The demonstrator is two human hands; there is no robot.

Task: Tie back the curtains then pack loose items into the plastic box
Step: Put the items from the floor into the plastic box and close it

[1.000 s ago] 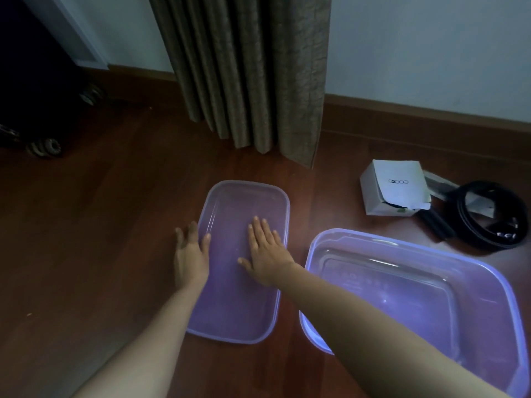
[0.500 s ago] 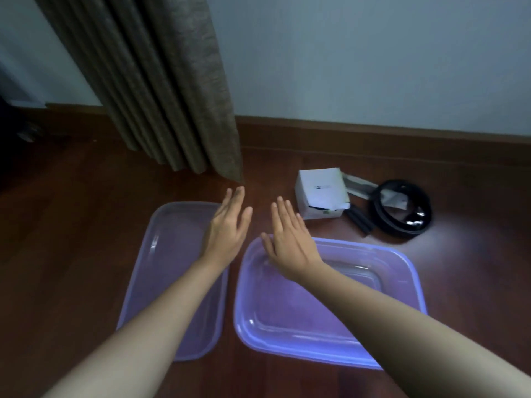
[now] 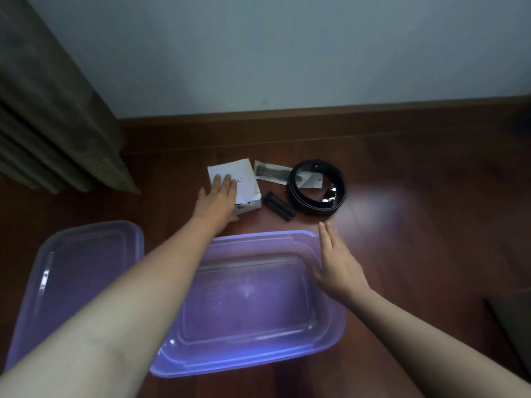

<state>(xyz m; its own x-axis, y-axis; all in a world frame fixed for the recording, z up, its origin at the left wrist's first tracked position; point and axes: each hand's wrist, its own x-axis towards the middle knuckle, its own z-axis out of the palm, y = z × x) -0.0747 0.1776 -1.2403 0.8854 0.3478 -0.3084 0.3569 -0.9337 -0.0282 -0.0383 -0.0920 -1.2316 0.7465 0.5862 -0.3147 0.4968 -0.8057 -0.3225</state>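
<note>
Plastic box (image 3: 253,300) lies open on the floor (image 3: 408,231), its lid (image 3: 80,271) just beside it on the left. Left hand (image 3: 217,201) rests flat on the white carton (image 3: 247,179) beyond, fingers straight and together. Right hand (image 3: 336,265) hangs over the box's right rim, fingers pressed together, holding nothing.

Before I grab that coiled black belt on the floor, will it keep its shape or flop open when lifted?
The belt is a loose coil with nothing visibly binding it, so it will probably unwind and dangle if lifted by one edge. The shiny metal parts on one side likely weigh that side down. Lying flat, it seems unlikely to roll.
</note>
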